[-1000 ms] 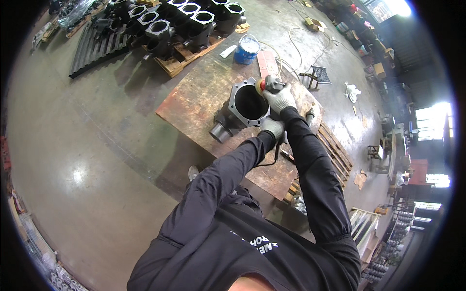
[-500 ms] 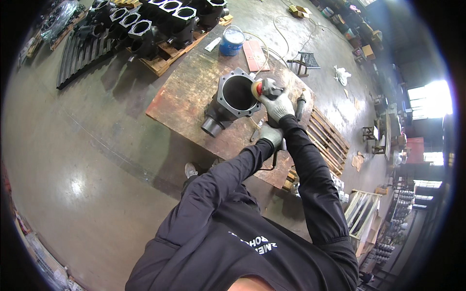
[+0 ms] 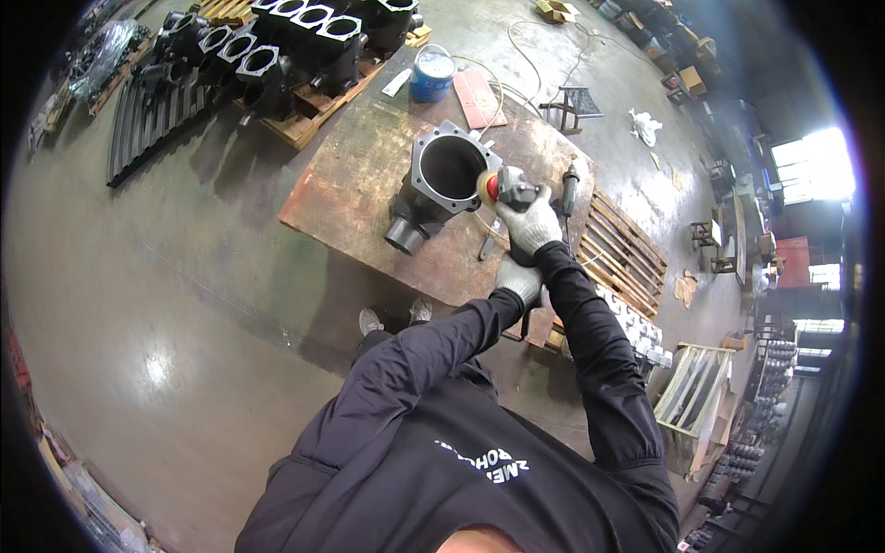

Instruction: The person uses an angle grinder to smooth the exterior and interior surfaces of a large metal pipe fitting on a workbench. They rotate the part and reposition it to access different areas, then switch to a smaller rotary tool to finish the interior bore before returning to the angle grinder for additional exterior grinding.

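Observation:
A dark cast metal housing (image 3: 422, 200) with a hexagonal, bolt-holed flange around a wide bore stands on the worn work table (image 3: 336, 189). A short round pipe stub points from it toward the near left. Both gloved hands are on an angle grinder (image 3: 518, 192) with a red and tan disc. My right hand (image 3: 535, 227) is closed around the grinder's front, near its head. Closer to me, my left hand (image 3: 519, 279) grips the rear of its body. At the flange's right edge, the disc overlaps the rim; whether it touches, I cannot tell.
A second power tool (image 3: 570, 191) lies at the table's right side. Toward the back sit a blue bucket (image 3: 431, 76) and a reddish flat board (image 3: 479, 99), with a hose beside them. Similar castings (image 3: 258, 63) stand on pallets at far left. A wooden pallet (image 3: 622, 249) lies right of the table.
The grinder and both hands have shifted nearer to me along the flange's right edge. The housing stays in place on the table; the whole view has tilted slightly.

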A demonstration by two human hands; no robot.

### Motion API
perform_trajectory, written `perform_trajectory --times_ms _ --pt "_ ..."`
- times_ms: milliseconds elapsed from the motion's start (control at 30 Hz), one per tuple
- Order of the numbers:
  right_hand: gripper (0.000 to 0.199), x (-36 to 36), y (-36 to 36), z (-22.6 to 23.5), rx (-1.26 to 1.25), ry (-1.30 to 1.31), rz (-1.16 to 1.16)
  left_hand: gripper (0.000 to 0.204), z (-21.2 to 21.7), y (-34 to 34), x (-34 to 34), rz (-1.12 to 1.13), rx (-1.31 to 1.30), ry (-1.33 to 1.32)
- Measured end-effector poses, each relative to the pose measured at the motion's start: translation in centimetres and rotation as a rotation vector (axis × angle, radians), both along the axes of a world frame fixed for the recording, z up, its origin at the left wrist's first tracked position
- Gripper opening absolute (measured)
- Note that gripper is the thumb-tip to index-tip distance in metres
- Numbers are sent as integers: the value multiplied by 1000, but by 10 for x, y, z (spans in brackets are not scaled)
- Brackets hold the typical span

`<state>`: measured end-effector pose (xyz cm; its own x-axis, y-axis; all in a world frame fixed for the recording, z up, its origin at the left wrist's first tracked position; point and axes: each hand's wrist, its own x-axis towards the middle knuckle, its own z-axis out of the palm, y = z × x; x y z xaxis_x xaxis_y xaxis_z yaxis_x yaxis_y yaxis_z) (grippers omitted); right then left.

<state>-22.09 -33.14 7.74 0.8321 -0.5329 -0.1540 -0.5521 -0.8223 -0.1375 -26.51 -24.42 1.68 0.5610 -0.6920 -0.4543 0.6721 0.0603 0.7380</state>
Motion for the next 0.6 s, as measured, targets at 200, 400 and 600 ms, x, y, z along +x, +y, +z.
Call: perform_trajectory --times_ms 200,400,600 --pt "102 21 -6 -8 245 -289 -256 40 3 0 33 -134 52 -13" --pt "116 14 6 1 207 -190 -367 37 10 11 25 -107 18 -7" --pt "101 -3 74 26 254 -185 -399 41 19 65 -5 38 68 -98"
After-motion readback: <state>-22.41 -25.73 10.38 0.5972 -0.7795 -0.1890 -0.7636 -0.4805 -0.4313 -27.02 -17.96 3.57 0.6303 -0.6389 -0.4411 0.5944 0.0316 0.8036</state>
